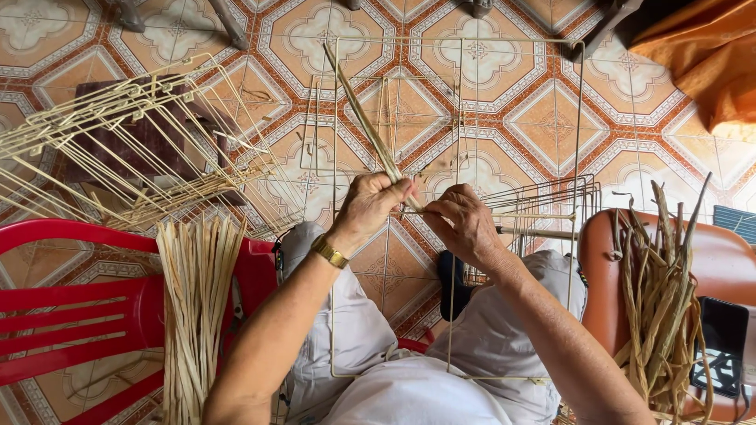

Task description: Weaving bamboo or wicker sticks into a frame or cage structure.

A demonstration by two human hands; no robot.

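Observation:
A thin cream wire frame (453, 102) stands between my knees, its bars running up over the tiled floor. My left hand (370, 203) is shut on a long dried fibre strand (364, 118) that slants up and to the left. My right hand (463, 224) pinches the same strand's lower end against a vertical bar of the frame. A gold watch (329, 252) sits on my left wrist.
A bundle of pale dried strands (197, 299) lies over a red plastic chair (71, 315) at left. Several stacked wire frames (118, 149) lean at upper left. More brown strands (657, 299) rest on an orange seat (728, 260) at right, beside a dark phone (720, 346).

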